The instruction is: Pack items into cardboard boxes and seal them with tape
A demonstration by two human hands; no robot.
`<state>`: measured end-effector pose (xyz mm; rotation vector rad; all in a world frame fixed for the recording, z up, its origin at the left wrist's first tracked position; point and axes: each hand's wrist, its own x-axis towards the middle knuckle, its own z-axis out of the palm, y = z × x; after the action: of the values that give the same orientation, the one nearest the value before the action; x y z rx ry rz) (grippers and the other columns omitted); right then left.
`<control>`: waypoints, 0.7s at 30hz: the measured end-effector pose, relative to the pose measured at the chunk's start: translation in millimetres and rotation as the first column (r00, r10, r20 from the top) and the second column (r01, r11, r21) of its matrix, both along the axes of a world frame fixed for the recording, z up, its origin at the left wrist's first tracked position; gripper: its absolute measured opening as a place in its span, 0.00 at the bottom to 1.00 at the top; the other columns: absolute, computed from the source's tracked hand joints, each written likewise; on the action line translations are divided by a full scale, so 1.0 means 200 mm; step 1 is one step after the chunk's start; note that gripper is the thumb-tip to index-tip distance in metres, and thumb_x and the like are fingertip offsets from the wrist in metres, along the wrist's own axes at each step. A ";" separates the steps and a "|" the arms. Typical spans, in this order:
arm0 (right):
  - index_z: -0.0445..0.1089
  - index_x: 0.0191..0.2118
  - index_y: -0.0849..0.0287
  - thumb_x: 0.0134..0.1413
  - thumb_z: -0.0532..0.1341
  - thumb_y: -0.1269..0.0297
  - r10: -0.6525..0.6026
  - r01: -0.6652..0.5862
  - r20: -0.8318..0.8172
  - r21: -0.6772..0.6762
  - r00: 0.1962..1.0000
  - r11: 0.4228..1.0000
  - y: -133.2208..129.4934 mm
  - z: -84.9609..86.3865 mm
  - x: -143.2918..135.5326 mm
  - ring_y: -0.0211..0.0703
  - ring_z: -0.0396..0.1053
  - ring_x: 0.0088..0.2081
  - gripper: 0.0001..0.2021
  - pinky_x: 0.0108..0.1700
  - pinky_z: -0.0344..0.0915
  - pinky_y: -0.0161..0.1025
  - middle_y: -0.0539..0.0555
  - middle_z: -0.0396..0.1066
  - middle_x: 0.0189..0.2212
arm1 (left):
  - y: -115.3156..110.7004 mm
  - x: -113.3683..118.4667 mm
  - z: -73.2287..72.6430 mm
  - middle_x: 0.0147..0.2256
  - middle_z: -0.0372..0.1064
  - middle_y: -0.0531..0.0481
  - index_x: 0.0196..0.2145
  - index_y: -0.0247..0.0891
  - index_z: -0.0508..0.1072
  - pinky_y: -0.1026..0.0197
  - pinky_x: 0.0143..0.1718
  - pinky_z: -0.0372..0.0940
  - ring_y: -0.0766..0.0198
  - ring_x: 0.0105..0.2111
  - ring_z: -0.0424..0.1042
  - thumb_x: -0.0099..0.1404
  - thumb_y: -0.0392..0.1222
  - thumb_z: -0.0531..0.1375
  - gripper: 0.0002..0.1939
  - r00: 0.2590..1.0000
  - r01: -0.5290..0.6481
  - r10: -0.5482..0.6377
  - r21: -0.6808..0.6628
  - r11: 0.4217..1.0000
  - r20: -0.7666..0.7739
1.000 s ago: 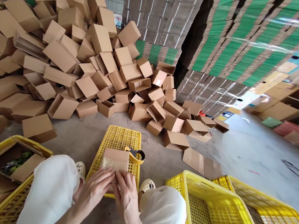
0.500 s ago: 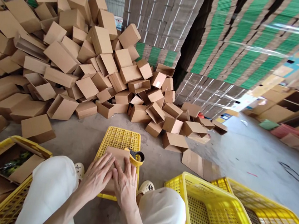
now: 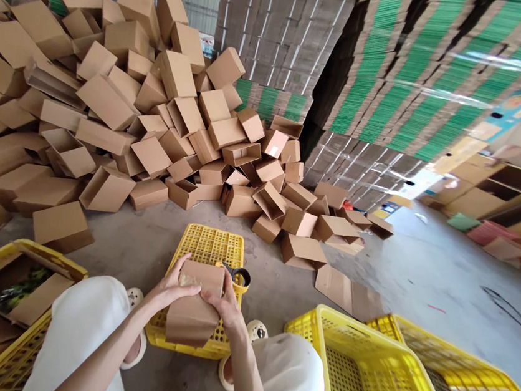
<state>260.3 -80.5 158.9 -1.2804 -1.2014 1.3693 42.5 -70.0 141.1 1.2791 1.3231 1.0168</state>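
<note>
A small brown cardboard box [image 3: 192, 323] rests on an upturned yellow plastic crate [image 3: 215, 240] between my knees. Clear tape shows on its upper face. My left hand [image 3: 175, 287] grips the box's left side, its thumb lying across the top. On the opposite side my right hand [image 3: 226, 301] holds the box, thumb pressed on the upper face. Just beyond my right fingers, at the crate's right edge, lies a tape dispenser [image 3: 238, 276] in yellow and black. The box's underside is hidden.
Left of me, a yellow crate [image 3: 54, 252] holds open cartons with dark green contents. Two more yellow crates [image 3: 320, 334] stand on the right. A large heap of cardboard boxes [image 3: 111, 103] lies ahead, with strapped stacks of flat cardboard [image 3: 397, 67] behind.
My hands have gone from lying flat on top of the box to gripping its two sides. The box has been tilted, so its taped face and near side now show.
</note>
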 end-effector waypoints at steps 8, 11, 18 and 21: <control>0.71 0.54 0.52 0.52 0.71 0.45 -0.092 0.088 0.117 0.041 0.989 0.995 0.04 0.03 -0.05 0.57 0.75 0.53 0.27 0.55 0.73 0.49 0.55 0.78 0.49 | 0.02 0.03 0.04 0.44 0.81 0.47 0.51 0.44 0.77 0.57 0.44 0.74 0.52 0.44 0.81 0.59 0.59 0.69 0.26 0.976 -0.184 0.185 0.013 0.983 -0.114; 0.73 0.54 0.52 0.61 0.64 0.46 -0.083 0.039 0.243 0.181 0.966 0.983 0.04 0.06 -0.02 0.54 0.73 0.56 0.21 0.62 0.67 0.49 0.55 0.77 0.52 | 0.03 0.03 0.03 0.44 0.82 0.47 0.45 0.44 0.80 0.58 0.46 0.73 0.52 0.45 0.81 0.64 0.62 0.63 0.22 0.971 -0.208 0.216 0.085 0.974 -0.106; 0.70 0.58 0.53 0.46 0.75 0.46 0.023 -0.132 0.468 0.202 0.884 0.971 0.06 0.09 -0.07 0.57 0.73 0.53 0.35 0.57 0.72 0.50 0.56 0.71 0.51 | 0.00 0.01 0.03 0.57 0.78 0.43 0.54 0.44 0.79 0.50 0.65 0.65 0.50 0.60 0.75 0.72 0.63 0.55 0.26 0.981 -0.169 0.175 0.073 0.983 -0.086; 0.72 0.54 0.52 0.57 0.68 0.47 -0.057 -0.066 0.476 0.237 0.878 0.969 0.06 0.07 -0.11 0.54 0.75 0.49 0.23 0.55 0.73 0.49 0.55 0.72 0.47 | -0.06 -0.03 0.04 0.67 0.69 0.42 0.73 0.46 0.60 0.49 0.65 0.67 0.48 0.65 0.71 0.66 0.63 0.65 0.44 1.000 0.030 -0.030 0.021 0.999 0.004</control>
<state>239.0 -68.4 173.2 -1.4806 -1.6545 0.8825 37.1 -82.8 148.8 1.3082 1.2891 1.0144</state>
